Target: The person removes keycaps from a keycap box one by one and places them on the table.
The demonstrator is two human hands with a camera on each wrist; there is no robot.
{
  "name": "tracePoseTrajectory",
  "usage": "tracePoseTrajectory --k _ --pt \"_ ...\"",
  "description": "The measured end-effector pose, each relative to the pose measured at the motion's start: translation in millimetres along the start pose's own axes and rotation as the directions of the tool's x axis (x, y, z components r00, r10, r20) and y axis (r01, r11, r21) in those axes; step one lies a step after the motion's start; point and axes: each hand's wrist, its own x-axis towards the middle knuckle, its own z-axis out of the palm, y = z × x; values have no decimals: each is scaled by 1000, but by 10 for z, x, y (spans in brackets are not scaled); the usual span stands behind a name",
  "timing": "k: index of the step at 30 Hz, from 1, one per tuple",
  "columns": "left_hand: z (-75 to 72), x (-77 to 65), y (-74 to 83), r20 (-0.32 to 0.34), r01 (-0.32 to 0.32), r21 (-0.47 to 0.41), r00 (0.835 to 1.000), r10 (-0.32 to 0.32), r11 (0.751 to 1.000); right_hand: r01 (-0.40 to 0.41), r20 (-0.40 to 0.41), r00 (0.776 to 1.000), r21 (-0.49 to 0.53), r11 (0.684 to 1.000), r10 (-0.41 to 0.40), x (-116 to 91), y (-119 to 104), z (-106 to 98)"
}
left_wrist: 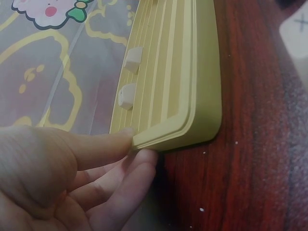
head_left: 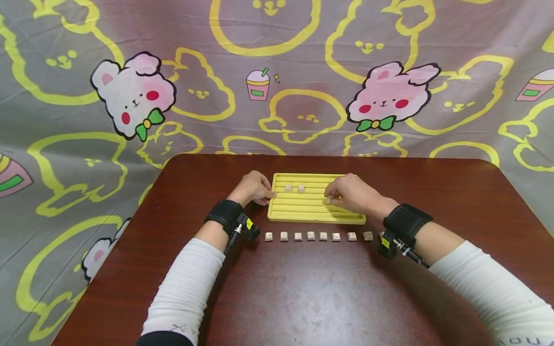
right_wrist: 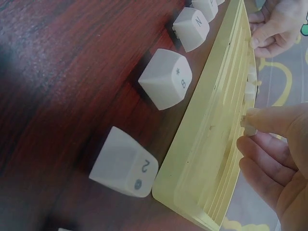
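Observation:
A yellow ridged tray [head_left: 298, 208] lies on the table, its grooves running left to right. My left hand [head_left: 255, 188] pinches its left edge, thumb on the rim [left_wrist: 159, 132] and fingers against the side. Over the tray's right part, my right hand [head_left: 351, 193] holds a small white keycap [right_wrist: 248, 127] between thumb and fingertips. Two white keycaps, one on the left [head_left: 288, 188] and one on the right [head_left: 301, 189], sit side by side in an upper groove. The held keycap's marking is hidden.
A row of several white keycaps [head_left: 310, 236] runs along the tray's near side, among them one marked 8 [right_wrist: 166, 79] and one marked 2 [right_wrist: 125, 163]. The brown table [head_left: 320, 298] ends at a patterned cloth [head_left: 298, 62] behind.

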Motion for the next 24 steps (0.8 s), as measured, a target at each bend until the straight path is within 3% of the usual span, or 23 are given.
tracePoseTrajectory --k 24 --pt "7 5 2 -7 0 6 1000 0 1000 -6 1 1000 21 1000 6 -217 29 -20"
